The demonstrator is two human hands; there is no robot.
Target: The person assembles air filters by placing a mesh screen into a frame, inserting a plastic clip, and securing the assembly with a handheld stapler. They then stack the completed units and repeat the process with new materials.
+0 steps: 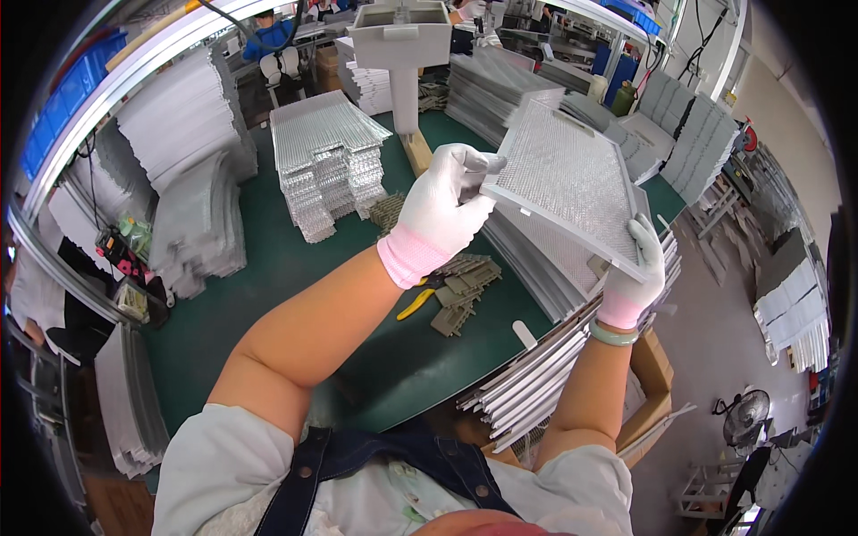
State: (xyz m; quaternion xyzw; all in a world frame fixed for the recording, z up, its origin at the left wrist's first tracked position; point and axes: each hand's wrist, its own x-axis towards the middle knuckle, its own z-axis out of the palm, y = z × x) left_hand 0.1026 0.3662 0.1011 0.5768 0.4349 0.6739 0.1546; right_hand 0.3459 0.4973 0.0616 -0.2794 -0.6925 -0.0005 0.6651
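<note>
A worker's gloved hands with a framed mesh panel, places given relative to the white post standing on the green desk. The framed mesh panel is held up, tilted, to the right of the post and nearer the worker. The left hand, in front of the post, has its grip closed on the panel's left corner, thumb and fingers pinching the frame. The right hand, farther right of the post, has its grip closed around the near right corner; a pale green bangle circles that wrist. Below the panel, right and in front of the post, lies a stack of grey frames. In front of the post, yellow-handled pliers lie just beside a heap of drab flat pieces. Left of the post stands a pile of silver mesh sheets. Well to the right and in front of the post are white strips and a cardboard box.
</note>
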